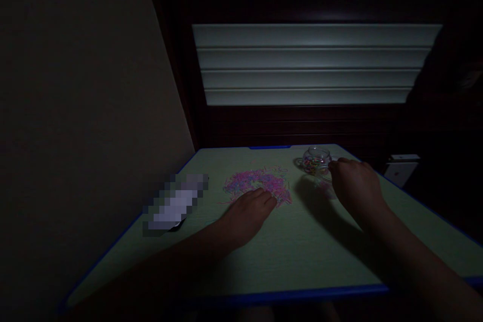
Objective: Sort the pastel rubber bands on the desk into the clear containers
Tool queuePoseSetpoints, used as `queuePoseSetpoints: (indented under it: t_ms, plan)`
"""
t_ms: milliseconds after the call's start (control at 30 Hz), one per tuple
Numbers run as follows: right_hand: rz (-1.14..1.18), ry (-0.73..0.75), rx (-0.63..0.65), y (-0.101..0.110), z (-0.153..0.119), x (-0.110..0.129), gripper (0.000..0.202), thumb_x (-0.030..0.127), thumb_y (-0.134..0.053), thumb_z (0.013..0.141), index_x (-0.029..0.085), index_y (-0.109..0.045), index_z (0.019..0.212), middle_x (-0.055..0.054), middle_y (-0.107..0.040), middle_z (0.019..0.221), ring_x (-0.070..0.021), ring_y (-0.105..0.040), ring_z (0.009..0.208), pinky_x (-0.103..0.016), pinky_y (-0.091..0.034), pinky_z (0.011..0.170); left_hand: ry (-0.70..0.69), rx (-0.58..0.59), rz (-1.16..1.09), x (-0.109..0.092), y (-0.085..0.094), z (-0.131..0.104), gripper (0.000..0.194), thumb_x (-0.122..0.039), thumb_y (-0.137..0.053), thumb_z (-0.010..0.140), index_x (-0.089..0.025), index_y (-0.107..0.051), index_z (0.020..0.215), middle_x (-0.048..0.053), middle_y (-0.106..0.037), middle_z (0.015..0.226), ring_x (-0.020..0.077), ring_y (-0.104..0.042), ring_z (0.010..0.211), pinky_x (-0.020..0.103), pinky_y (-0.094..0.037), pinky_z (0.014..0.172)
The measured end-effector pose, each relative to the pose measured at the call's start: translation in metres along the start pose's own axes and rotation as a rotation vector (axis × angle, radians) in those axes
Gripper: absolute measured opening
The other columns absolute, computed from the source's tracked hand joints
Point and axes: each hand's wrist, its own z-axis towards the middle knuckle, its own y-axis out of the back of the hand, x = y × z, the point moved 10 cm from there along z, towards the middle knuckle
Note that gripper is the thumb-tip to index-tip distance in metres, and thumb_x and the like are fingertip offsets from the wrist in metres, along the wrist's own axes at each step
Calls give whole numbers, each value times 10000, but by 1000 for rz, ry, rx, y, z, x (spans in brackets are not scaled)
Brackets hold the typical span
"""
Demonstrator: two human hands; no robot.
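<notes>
Two hands were what we saw over the table (287, 256): the left hand (251, 210), open and flat, touched the pile of bands (260, 183) at frame centre; the right hand (354, 186), fingers loosely curled, touched the jar (316, 160) at centre right.

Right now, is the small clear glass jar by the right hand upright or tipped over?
Upright. The small clear glass jar stands on the green table with its mouth facing up and coloured bits inside.

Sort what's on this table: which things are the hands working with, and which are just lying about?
In hand:
left hand on the pile of pink loom bands
right hand at the small glass jar

Lying about:
blurred object on the table
window blind
</notes>
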Motion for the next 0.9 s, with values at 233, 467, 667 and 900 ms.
queuePoseSetpoints:
  t_ms: [233,467,667,900]
  plan:
    - [5,15,-4,-2,1,0,222,114,-422,816,140,-641,798,-116,-654,789,-235,-612,709,-324,-309,587,2,5,8,0,-1,0,153,-70,-415,892,-159,-518,962,47,-567,937,190,-512,900,321,-437,818]
    - [17,13,-20,-1,1,1,267,137,-380,851,139,-638,780,-125,-657,784,-236,-612,691,-330,-316,584,-9,-4,7,0,-1,0,142,-75,-429,889,-154,-517,969,46,-568,953,194,-509,909,328,-435,845]
    - [30,8,-38,0,1,0,247,169,-403,856,142,-643,806,-117,-662,790,-223,-612,681,-322,-327,590,2,11,6,1,-1,0,160,-70,-423,889,-156,-522,980,52,-570,970,196,-508,926,323,-436,850]
    - [63,40,-75,-2,2,2,236,196,-421,861,141,-645,811,-104,-649,776,-216,-598,666,-308,-324,561,8,9,0,1,0,0,167,-74,-414,892,-159,-523,986,49,-572,973,197,-511,931,332,-434,855]
